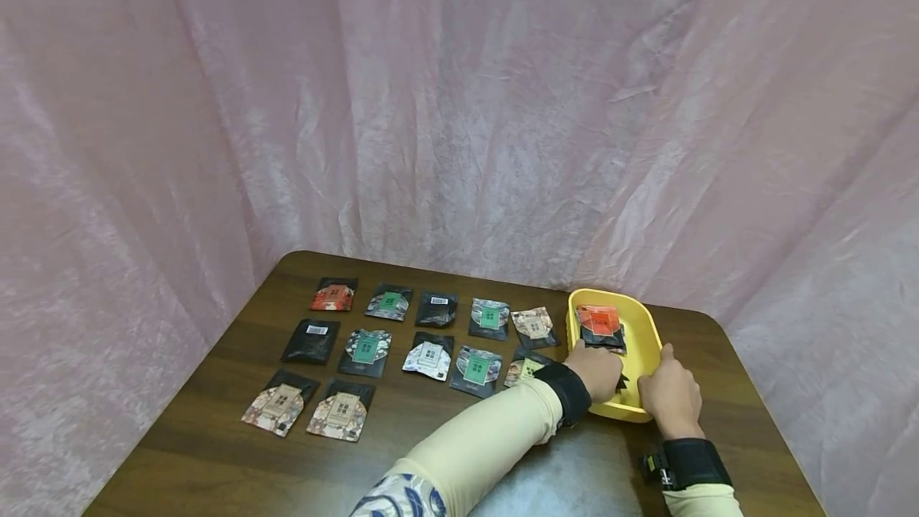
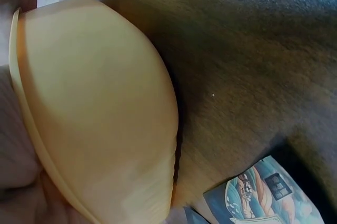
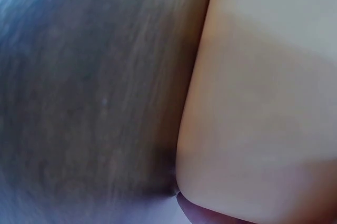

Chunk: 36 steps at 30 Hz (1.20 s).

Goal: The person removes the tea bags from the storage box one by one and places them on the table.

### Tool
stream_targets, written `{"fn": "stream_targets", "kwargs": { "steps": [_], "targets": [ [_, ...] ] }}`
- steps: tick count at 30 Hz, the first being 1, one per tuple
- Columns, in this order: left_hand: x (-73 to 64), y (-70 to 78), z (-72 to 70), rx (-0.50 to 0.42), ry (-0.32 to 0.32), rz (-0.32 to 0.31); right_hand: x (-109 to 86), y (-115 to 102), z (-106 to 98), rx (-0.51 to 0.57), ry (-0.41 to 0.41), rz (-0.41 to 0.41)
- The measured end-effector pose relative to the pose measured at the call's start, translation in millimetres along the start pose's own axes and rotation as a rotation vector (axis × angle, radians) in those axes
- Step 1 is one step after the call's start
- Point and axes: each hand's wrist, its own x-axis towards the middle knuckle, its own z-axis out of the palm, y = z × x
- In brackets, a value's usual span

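Note:
A yellow plastic basket [image 1: 649, 333] stands at the right of the table. My left hand [image 1: 597, 372] reaches over its left rim with curled fingers. A corner of a dark packet [image 1: 621, 382] sticks out at those fingers; most of it is hidden under the hand. My right hand [image 1: 672, 396] grips the basket's right rim near the front corner. Farther back inside the basket lies a packet with an orange-red label [image 1: 603, 321]. In the left wrist view the basket's outer wall [image 2: 100, 108] fills the left side, while the right wrist view shows its wall [image 3: 263, 87] very close up.
Several flat packets lie left of the basket in rough rows, such as a red-labelled one [image 1: 334, 294] and a green-labelled one [image 1: 477, 371]. One packet with a pale green label [image 1: 527, 365] sits beside my left wrist. A pink curtain [image 1: 431, 102] hangs behind the table.

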Motion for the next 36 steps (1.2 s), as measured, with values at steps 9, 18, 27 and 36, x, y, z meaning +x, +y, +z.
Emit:
{"fn": "stream_targets", "kwargs": {
  "steps": [9,18,27,36],
  "targets": [
    [4.3,5.6,7.2,0.010,0.050,-0.030,1.0,3.2,-2.1,-0.006,-0.004,0.008],
    [0.6,3.3,15.8,0.004,0.191,-0.071,0.4,1.6,1.5,-0.008,0.002,0.006],
    [5.0,-2.4,25.8,0.072,0.301,0.009,2.7,0.9,2.3,-0.012,0.006,-0.003],
    [-27.2,-7.5,9.0,0.237,0.493,0.141,2.0,0.5,-1.0,-0.018,-0.008,-0.013]
  ]
}}
